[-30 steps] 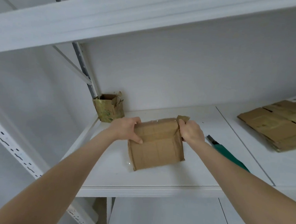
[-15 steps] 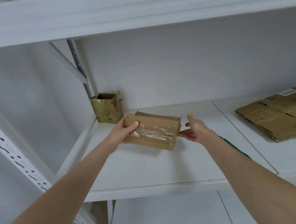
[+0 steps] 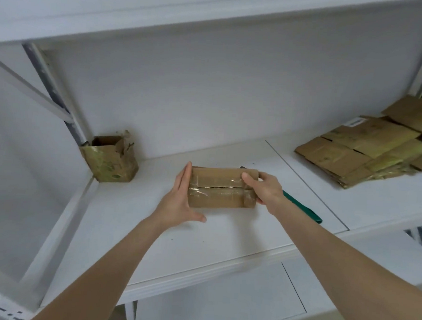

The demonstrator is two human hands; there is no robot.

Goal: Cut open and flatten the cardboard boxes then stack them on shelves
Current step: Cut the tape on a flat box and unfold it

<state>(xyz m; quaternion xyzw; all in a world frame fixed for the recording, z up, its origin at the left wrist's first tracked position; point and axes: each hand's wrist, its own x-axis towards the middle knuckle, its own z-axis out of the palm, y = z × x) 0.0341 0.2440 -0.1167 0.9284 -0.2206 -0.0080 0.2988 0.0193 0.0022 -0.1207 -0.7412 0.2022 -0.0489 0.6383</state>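
Note:
A small brown cardboard box (image 3: 218, 188) with clear tape along its seam stands on the white shelf (image 3: 200, 242), its taped face toward me. My left hand (image 3: 181, 200) presses flat against the box's left end, fingers straight. My right hand (image 3: 264, 187) grips the right end, thumb over the taped face. A green-handled cutter (image 3: 302, 210) lies on the shelf just behind my right wrist, partly hidden by it.
An opened, stained small box (image 3: 111, 159) stands in the shelf's back left corner by the upright post. A pile of flattened cardboard (image 3: 366, 153) lies on the shelf section to the right. Another shelf board hangs overhead.
The box was turned from its open side to its taped face and shifted right. My right hand, open beside it half a second ago, now grips its right end.

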